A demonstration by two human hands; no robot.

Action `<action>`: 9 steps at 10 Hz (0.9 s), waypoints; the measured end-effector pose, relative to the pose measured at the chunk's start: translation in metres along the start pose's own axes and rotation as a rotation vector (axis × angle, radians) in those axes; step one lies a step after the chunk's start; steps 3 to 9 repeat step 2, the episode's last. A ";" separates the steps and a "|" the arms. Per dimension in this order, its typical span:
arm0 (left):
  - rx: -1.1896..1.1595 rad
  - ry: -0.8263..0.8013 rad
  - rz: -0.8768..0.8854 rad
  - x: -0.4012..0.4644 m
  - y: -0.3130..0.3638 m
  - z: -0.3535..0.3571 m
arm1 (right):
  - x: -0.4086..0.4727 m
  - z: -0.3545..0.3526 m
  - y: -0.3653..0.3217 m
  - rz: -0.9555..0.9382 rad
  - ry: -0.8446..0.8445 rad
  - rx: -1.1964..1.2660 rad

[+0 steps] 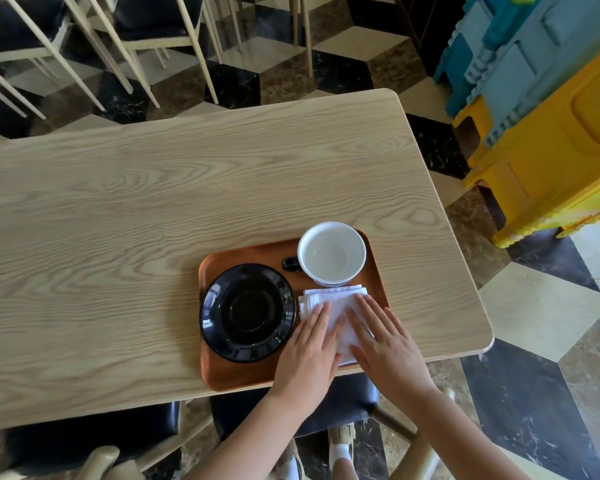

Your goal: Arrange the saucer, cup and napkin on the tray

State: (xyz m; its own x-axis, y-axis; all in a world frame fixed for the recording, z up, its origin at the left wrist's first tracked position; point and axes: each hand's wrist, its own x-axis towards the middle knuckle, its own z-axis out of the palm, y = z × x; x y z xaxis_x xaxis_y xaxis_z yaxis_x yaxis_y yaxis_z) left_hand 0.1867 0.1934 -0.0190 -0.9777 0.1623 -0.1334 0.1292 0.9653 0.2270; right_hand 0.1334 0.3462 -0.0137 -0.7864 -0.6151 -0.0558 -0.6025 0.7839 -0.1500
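A brown wooden tray point(257, 251) lies at the near right of the table. On its left half sits a black glossy saucer point(247, 312). At its far right corner stands an empty cup point(331, 252), white inside, with a black handle pointing left. A folded white napkin point(336, 301) lies on the tray's near right part, just in front of the cup. My left hand point(309, 355) and my right hand point(385, 344) both rest flat on the napkin, fingers extended and slightly apart, covering its near half.
The light wooden table point(153, 202) stretches left and away from the tray. Dark-seated chairs point(94, 438) stand under its near edge. More chairs stand beyond the far edge. Blue and yellow plastic crates point(541, 116) are stacked on the floor to the right.
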 end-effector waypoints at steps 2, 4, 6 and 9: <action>0.006 -0.041 -0.008 0.009 0.007 -0.032 | 0.013 -0.036 -0.001 0.101 -0.191 0.123; 0.006 -0.041 -0.008 0.009 0.007 -0.032 | 0.013 -0.036 -0.001 0.101 -0.191 0.123; 0.006 -0.041 -0.008 0.009 0.007 -0.032 | 0.013 -0.036 -0.001 0.101 -0.191 0.123; 0.006 -0.041 -0.008 0.009 0.007 -0.032 | 0.013 -0.036 -0.001 0.101 -0.191 0.123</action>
